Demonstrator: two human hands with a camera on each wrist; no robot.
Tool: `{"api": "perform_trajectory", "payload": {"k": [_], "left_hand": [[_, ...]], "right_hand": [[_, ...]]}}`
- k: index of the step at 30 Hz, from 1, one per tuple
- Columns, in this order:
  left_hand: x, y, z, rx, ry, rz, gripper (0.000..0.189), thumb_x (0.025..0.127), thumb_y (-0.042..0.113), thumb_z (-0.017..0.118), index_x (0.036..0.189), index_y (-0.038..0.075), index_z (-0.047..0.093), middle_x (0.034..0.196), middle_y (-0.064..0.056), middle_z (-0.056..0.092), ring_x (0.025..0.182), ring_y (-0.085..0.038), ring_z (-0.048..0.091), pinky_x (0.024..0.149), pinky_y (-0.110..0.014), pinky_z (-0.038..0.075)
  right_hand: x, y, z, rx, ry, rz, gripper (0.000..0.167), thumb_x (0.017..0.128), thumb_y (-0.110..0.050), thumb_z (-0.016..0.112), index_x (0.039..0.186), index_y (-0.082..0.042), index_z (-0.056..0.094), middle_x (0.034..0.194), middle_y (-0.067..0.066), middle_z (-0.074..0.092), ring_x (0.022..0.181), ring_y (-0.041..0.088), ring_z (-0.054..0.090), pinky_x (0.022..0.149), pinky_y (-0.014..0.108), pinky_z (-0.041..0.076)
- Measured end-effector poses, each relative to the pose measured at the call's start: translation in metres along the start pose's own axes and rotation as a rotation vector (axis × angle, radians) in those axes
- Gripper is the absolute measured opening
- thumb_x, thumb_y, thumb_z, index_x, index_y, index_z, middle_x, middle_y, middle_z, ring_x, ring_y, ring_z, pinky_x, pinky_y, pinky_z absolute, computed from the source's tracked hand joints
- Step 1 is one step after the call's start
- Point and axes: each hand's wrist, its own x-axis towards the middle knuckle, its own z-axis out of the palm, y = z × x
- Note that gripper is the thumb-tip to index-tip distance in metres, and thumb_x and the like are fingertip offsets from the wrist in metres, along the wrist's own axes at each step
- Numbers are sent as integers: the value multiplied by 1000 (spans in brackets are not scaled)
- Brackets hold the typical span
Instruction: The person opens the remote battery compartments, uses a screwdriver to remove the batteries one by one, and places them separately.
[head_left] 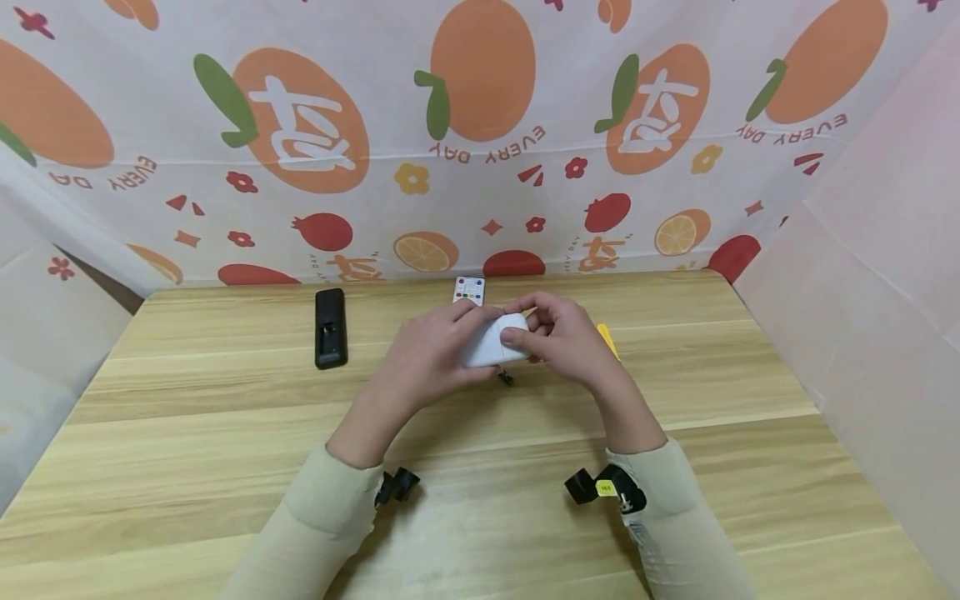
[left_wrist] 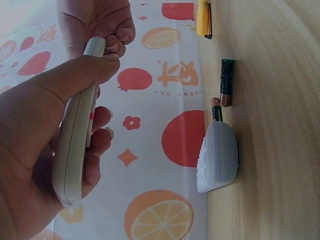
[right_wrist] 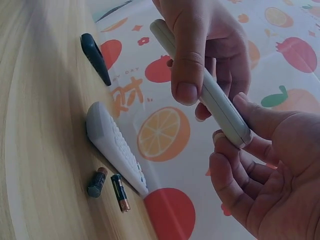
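A slim white remote control [head_left: 489, 346] is held above the table between both hands, its plain back facing up in the head view. My left hand [head_left: 429, 352] grips its left side, thumb along one edge and fingers curled round the other. At its right end my right hand [head_left: 564, 337] pinches it between thumb and fingers. Beneath the hands lies a second white remote control [right_wrist: 116, 147] with rows of buttons, partly hidden in the head view. Close beside that remote are two small batteries, a dark one [left_wrist: 227, 82] and a copper-tipped one [right_wrist: 120, 192].
A black remote control [head_left: 330, 328] lies on the wooden table [head_left: 187, 467] to the left. Past my right hand is a yellow object [head_left: 608, 340], partly covered. A fruit-patterned cloth [head_left: 375, 208] hangs along the table's back edge.
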Motion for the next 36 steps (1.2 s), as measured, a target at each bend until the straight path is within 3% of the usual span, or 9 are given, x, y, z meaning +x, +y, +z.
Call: {"api": "perform_trajectory", "payload": {"k": [4,10,17,24,31,36], "left_hand": [[0,0,0,-3,-3,0,62,76,39,84,131,20,61,107,-1,65,84,-17,59,64,-36,53],[-1,0,-1,-5,-16,-2,63,76,39,84,132,20,61,110,-2,65,85,-17,60,65,-35,53],[-2,-1,-2,8,-31,-15,64,76,39,85,132,20,60,114,-3,65,88,-18,60,67,-36,54],[-2,-1,-3,24,-55,-24,66,76,40,85,133,20,60,116,-4,66,90,-20,61,67,-37,54],[-1,-3,-3,18,-78,-45,67,76,40,85,134,19,60,117,-5,66,94,-21,62,69,-38,54],[-2,-4,-3,8,-107,-76,68,77,42,85,135,20,59,120,-5,65,95,-21,61,70,-39,54]], "right_hand": [[-1,-1,0,5,-11,1,29,90,-25,75,117,-16,66,87,10,66,73,25,62,67,42,56],[-2,-1,-1,19,-36,-13,28,93,-21,72,119,-14,65,88,12,66,75,26,62,67,38,57],[-2,-2,-3,23,-60,-5,28,96,-16,67,124,-15,66,101,14,69,83,27,66,71,38,59],[-2,0,-5,11,-74,20,31,95,-19,68,126,-15,65,94,14,68,80,27,65,75,49,58],[1,5,-14,-83,20,87,31,91,-27,74,117,-11,68,94,9,66,77,24,62,68,37,58],[1,12,-21,-131,102,83,21,93,-25,71,110,-14,68,92,11,61,79,26,57,68,38,55]]}}
